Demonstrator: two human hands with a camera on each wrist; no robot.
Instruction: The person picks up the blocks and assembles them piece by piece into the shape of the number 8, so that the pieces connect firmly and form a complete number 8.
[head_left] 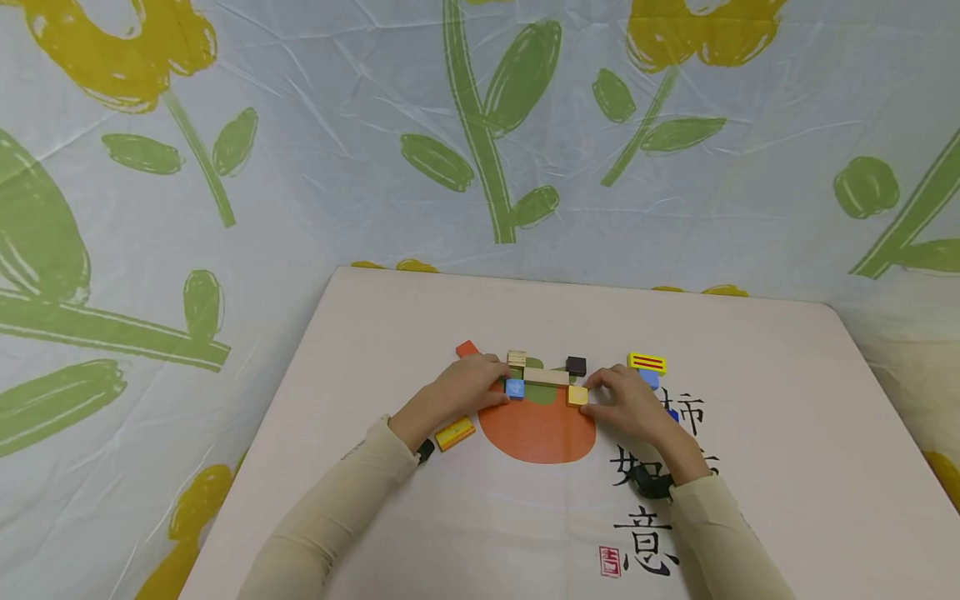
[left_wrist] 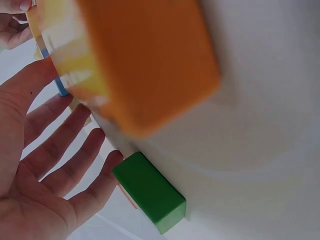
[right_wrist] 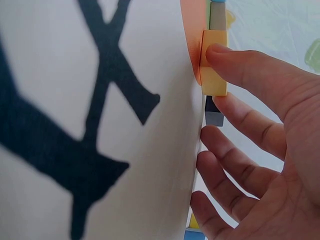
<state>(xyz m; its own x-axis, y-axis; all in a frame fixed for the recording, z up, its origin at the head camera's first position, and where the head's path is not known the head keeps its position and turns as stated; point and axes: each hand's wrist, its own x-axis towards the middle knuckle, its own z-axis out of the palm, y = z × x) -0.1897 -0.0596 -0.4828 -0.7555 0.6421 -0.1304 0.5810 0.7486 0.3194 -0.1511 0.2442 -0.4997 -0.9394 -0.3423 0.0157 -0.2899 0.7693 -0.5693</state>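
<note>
My left hand (head_left: 471, 385) pinches a small blue block (head_left: 514, 389) between thumb and forefinger; its other fingers are spread in the left wrist view. With thumb and forefinger my right hand (head_left: 626, 404) grips a yellow block (right_wrist: 214, 62). Between these two blocks lies a pale wooden bar (head_left: 546, 377). Behind the bar's left end is a plain wooden block (head_left: 517, 358), and behind its right end a black block (head_left: 576, 366). A green block (left_wrist: 150, 192) lies near the left little finger, hidden by that hand in the head view.
An orange-yellow block (head_left: 455, 434) lies by the left wrist, and a red-orange block (head_left: 467, 348) beyond the left hand. Right of the right hand are a yellow-red striped block (head_left: 647, 363) and blue blocks (head_left: 648, 380). The table (head_left: 787, 400) bears a printed persimmon (head_left: 536, 433) and black characters.
</note>
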